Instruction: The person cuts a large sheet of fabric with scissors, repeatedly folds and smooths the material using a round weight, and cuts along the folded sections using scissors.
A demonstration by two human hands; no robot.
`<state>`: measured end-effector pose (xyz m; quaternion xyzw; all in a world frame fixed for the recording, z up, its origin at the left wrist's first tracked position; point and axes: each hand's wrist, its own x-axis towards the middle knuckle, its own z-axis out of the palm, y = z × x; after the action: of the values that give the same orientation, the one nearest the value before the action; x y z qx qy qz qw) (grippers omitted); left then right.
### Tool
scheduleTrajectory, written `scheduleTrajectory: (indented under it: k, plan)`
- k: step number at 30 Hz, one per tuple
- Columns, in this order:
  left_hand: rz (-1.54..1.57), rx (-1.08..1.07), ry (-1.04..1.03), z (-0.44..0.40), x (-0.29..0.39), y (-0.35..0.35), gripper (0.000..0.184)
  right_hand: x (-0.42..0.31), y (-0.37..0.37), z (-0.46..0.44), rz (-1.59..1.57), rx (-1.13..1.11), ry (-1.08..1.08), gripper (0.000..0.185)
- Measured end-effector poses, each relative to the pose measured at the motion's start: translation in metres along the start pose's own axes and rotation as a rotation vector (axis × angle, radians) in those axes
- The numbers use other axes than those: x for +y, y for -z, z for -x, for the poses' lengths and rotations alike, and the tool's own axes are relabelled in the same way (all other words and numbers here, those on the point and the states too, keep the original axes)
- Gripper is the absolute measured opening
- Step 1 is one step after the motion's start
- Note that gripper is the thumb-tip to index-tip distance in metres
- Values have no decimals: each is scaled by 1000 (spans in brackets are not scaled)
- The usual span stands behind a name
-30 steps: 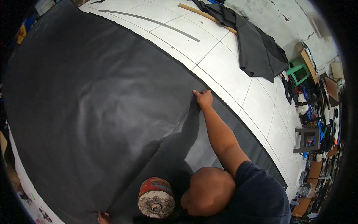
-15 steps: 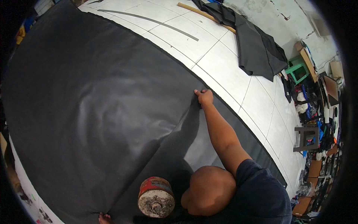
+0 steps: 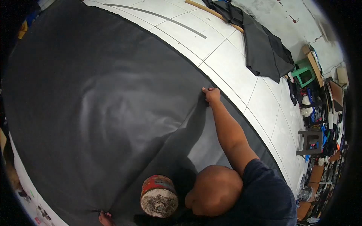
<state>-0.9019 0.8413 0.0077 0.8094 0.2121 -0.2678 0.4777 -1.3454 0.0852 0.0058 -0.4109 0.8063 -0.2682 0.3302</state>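
Both the left hand [image 3: 105, 218] and right hand [image 3: 212, 95] pinch the sheet [image 3: 109, 109]; even tension should help its crease [image 3: 166, 141] lie straight.

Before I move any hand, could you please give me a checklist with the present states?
1. Right hand on the black sheet, near its edge: ok.
2. Left hand pinching the sheet: ok.
3. Sheet lying smooth: not ok, a crease runs between the hands.
4. Red can off the crease: ok.
5. Loose black material apart from the sheet: ok.
6. Nothing caught under the sheet: cannot tell, hidden.
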Motion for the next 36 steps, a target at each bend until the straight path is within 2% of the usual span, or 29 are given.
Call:
scheduleTrajectory:
  k: [1, 7, 11, 13, 16, 18, 19, 20, 21, 22, 23, 24, 25, 27, 29, 31, 33, 36]
  plan:
    - [75, 125, -7, -13, -11, 0, 24, -4, 2, 4, 23, 9, -12, 45]
    - [-19, 183, -39, -3, -6, -6, 19, -9, 5, 8, 31, -46, -54, 43]
    - [34, 267, -44, 3, -4, -15, 18, -8, 1, 5, 27, -24, -45, 42]
    - [11, 139, -78, 7, -2, -13, 19, -18, 6, 14, 41, -19, -67, 41]
    - [32, 120, -88, 5, -8, -8, 17, 1, -3, -7, 82, -17, -65, 40]
    - [49, -26, -58, -7, -14, 9, 25, 11, -3, -23, 96, -34, -38, 37]
    - [-42, 12, -127, -2, -19, 10, 22, 1, 6, -14, 235, -93, 2, 38]
    - [47, 8, -105, 0, -16, 7, 20, 6, 2, -15, 275, -3, 57, 42]
    - [136, 6, -83, 4, -12, 4, 19, -3, 6, -8, 202, -118, -4, 48]
    - [41, -45, -110, 1, -15, 10, 18, -13, 6, 16, 143, -23, -16, 50]
    - [-56, -109, -134, -2, -16, 15, 18, 1, 3, 9, 377, 66, 260, 48]
    - [21, 9, -91, 13, -6, -1, 19, -5, 2, 38, 415, 134, 462, 43]
    - [98, 128, -56, 28, 6, -18, 20, -17, 1, 79, 465, 104, 669, 43]
    - [75, 95, -49, 25, 3, -9, 21, -22, -4, 154, 698, -164, 1034, 44]
    - [64, 47, -63, 15, 1, -8, 21, -8, -13, 217, 682, -460, 1348, 48]
    - [21, -41, -129, 15, -5, -1, 20, 5, -17, 246, 688, -506, 1435, 50]
    - [58, 148, -101, 20, -5, -15, 23, 15, -27, 267, 668, -565, 1532, 51]
    - [129, 117, -78, 34, 8, -19, 23, 28, -29, 253, 695, -604, 1455, 54]
